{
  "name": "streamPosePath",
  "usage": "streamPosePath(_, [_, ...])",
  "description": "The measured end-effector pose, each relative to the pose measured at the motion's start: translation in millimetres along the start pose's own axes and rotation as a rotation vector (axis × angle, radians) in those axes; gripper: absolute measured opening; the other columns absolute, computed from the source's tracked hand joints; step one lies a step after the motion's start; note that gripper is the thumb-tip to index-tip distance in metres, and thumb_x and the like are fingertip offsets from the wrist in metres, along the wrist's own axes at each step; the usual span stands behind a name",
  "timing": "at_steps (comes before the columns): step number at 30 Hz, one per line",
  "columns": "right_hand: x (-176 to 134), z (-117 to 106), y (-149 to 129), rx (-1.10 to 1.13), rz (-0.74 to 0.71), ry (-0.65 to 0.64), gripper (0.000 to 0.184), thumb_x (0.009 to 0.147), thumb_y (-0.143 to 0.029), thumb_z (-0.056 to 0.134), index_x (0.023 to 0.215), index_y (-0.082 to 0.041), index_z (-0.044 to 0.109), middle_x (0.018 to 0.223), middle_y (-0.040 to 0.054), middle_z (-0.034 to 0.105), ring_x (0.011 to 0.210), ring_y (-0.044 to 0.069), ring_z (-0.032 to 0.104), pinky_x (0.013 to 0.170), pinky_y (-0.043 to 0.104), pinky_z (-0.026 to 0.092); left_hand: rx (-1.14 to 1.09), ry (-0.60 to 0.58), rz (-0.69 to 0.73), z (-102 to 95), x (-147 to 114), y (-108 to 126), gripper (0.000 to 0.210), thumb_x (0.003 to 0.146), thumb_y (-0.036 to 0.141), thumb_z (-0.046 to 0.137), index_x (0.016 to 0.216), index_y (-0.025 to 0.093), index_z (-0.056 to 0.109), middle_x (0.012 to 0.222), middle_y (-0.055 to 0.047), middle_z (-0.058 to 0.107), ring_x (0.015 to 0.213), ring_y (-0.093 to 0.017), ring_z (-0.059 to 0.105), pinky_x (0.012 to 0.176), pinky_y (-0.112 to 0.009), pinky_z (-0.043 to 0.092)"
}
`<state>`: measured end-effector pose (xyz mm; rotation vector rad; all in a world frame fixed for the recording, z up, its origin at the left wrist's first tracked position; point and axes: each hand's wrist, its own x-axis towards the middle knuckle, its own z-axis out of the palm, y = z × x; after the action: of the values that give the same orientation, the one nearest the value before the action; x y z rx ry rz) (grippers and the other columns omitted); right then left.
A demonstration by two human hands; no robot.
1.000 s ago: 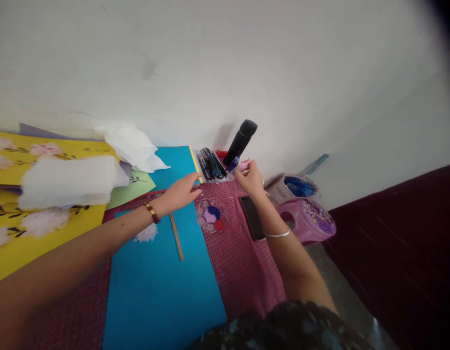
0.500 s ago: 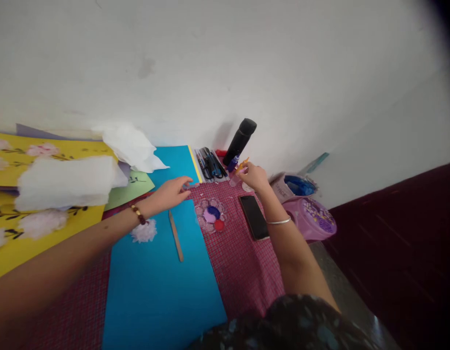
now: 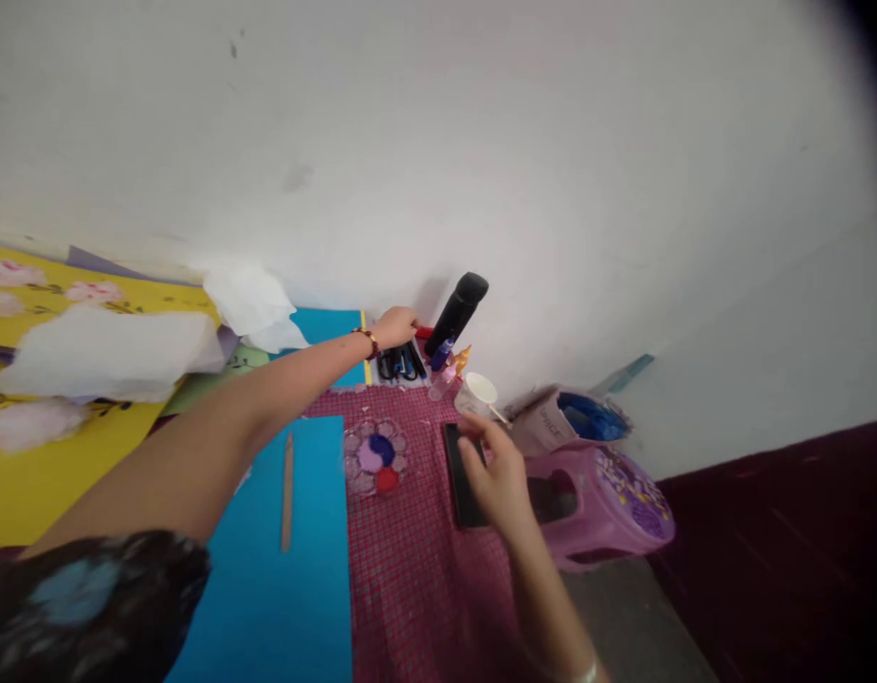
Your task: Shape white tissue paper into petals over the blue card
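Note:
My left hand (image 3: 397, 327) reaches to the wall side of the table, its fingers closed on the end of a small red object (image 3: 425, 333) beside a black bottle (image 3: 458, 313). Most of the red object is hidden. Below that wrist lie scissors and pens (image 3: 402, 361) in a clear tray. My right hand (image 3: 501, 470) hovers over a dark phone (image 3: 466, 484), fingers apart and holding nothing. Just beyond it are a white paper cup (image 3: 476, 393) and small bottles: purple (image 3: 442, 355), orange (image 3: 463, 359) and pink (image 3: 442, 383).
A flower-shaped palette (image 3: 359, 465) holds purple, blue and red paint. A wooden stick (image 3: 287, 493) lies on blue paper (image 3: 267, 607). White tissue (image 3: 111, 351) and yellow painted sheets (image 3: 26, 493) are at left. A pink stool (image 3: 587, 503) and a bag (image 3: 544, 427) stand at right.
My left hand has moved from above the blue paper to the red object by the wall. My right hand has left the small bottles and come back over the phone, uncovering the cup.

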<state>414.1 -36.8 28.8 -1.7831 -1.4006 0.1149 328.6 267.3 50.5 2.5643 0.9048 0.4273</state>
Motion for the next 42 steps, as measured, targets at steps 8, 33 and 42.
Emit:
streamPosePath(8, [-50, 17, 0, 0.15, 0.088, 0.031, 0.028, 0.093, -0.027, 0.055, 0.12, -0.025, 0.062, 0.089, 0.0025, 0.07, 0.081, 0.017, 0.067, 0.075, 0.031, 0.052, 0.128, -0.182, -0.117, 58.6, 84, 3, 0.035, 0.092, 0.037, 0.063, 0.12, 0.015, 0.06, 0.121, -0.01, 0.061, 0.109, -0.023, 0.062, 0.092, -0.043, 0.055])
streamPosePath(33, [-37, 24, 16, 0.384, 0.227, -0.011, 0.029, 0.091, -0.034, 0.052, 0.11, -0.017, 0.066, 0.075, 0.0022, 0.068, 0.068, 0.016, 0.063, 0.064, 0.028, 0.049, -0.506, -0.153, -0.129, -5.3, -77, 16, 0.021, 0.092, 0.027, 0.056, 0.106, 0.014, 0.065, 0.105, -0.01, 0.072, 0.086, -0.013, 0.067, 0.075, -0.023, 0.052])
streamPosePath(42, [-34, 22, 22, 0.394, 0.241, -0.025, 0.027, 0.091, -0.034, 0.051, 0.106, -0.017, 0.067, 0.073, 0.0013, 0.067, 0.066, 0.015, 0.062, 0.063, 0.027, 0.047, -0.267, -0.126, -0.078, 54.0, -100, 43, 0.025, 0.074, 0.026, 0.068, 0.094, 0.012, 0.066, 0.093, -0.01, 0.071, 0.086, -0.024, 0.066, 0.076, -0.032, 0.048])
